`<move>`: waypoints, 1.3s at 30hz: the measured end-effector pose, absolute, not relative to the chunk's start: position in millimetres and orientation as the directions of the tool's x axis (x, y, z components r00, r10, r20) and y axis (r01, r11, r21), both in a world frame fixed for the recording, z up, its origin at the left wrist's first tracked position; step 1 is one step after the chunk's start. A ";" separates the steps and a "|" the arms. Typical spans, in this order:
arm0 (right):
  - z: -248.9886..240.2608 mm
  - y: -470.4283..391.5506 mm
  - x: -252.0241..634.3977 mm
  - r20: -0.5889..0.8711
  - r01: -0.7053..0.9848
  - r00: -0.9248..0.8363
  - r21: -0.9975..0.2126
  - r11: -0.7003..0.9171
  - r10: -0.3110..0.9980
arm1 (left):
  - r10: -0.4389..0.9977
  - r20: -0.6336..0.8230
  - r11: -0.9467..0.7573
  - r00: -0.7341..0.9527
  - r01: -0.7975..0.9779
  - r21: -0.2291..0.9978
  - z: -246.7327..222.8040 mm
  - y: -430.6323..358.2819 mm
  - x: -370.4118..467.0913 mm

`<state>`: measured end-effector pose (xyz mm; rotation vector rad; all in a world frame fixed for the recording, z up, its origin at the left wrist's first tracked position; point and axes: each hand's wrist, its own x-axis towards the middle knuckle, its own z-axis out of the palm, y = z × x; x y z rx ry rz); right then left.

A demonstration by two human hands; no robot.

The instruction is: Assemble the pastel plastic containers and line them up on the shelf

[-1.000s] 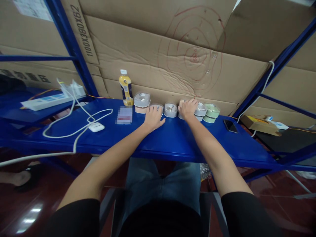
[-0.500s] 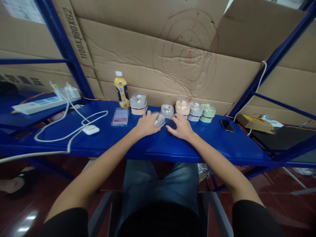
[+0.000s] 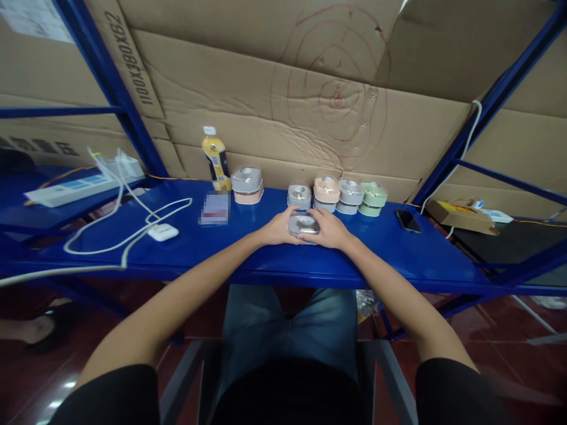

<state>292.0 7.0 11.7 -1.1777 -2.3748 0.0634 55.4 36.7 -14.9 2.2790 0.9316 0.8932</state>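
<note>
My left hand point(image 3: 279, 229) and right hand point(image 3: 326, 229) close together around one small grey case point(image 3: 303, 224), rounded and smooth, resting on the glossy blue metal shelf point(image 3: 248, 254). Just behind it sits a row of like cases point(image 3: 337, 196) in grey, peach and green, some stacked in twos; what they hold I cannot tell. A yellow bottle point(image 3: 214, 159), a black phone point(image 3: 406, 220) and creased cardboard point(image 3: 283, 112) lie beyond.
</note>
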 end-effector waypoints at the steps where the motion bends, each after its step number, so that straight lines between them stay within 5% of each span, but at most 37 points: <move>1: 11.5 7.6 293.1 0.410 0.730 -0.506 -0.264 0.630 0.758 | 0.750 0.384 -0.629 0.539 0.400 0.666 -17.2 36.3 54.9; 6: 11.3 19.4 318.3 0.489 0.677 -0.373 -0.437 0.592 0.788 | 0.722 0.437 -0.680 0.536 0.433 0.592 -18.3 29.8 47.5; 10: 10.4 31.0 358.7 0.363 0.708 -0.257 -0.560 0.430 0.896 | 0.646 0.445 -0.757 0.620 0.446 0.477 -12.6 21.8 45.4; 25: 17.5 36.5 395.5 0.243 0.806 -0.172 -0.523 0.278 0.955 | 0.794 0.481 -0.597 0.372 0.629 0.498 -7.2 53.8 -1.5; 32: 16.4 28.7 371.0 0.485 0.626 -0.218 -0.596 0.503 0.847 | 0.694 0.518 -0.720 0.499 0.489 0.493 -5.7 28.5 27.0; 39: 15.5 14.4 312.1 0.500 0.586 -0.482 -0.426 0.689 0.719 | 0.704 0.482 -0.707 0.522 0.449 0.546 -16.4 21.0 50.0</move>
